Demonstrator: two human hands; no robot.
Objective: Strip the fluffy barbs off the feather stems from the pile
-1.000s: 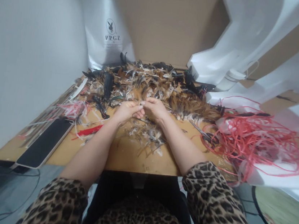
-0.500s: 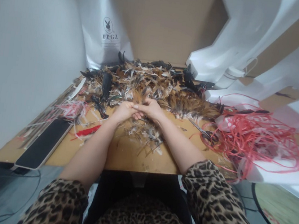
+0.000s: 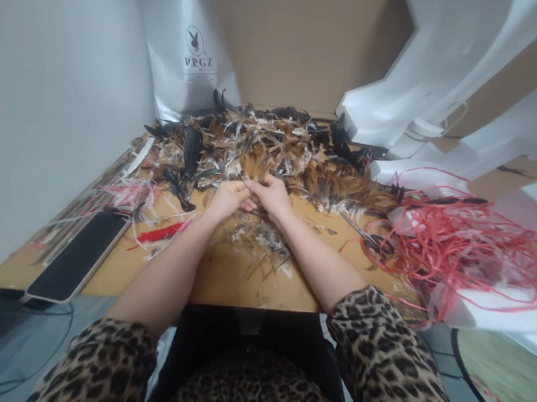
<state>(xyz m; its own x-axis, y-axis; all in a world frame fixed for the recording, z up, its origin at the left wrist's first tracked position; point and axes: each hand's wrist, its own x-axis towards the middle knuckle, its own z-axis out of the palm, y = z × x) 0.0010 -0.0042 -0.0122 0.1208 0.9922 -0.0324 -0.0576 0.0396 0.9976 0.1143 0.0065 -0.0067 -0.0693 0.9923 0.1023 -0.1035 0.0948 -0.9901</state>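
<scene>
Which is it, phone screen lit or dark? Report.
Dark. The phone's screen faces up and is plain black, with no glow, icons or text showing.

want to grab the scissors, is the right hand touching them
Apart: the head view shows bare tabletop between the right hand and the scissors.

Beyond the left hand (image 3: 228, 200) and right hand (image 3: 271, 197), which meet at the fingertips over the bench (image 3: 239, 282), spreads a feather pile (image 3: 276, 138); red ribbons (image 3: 468, 251) tangle rightward of the right hand.
</scene>
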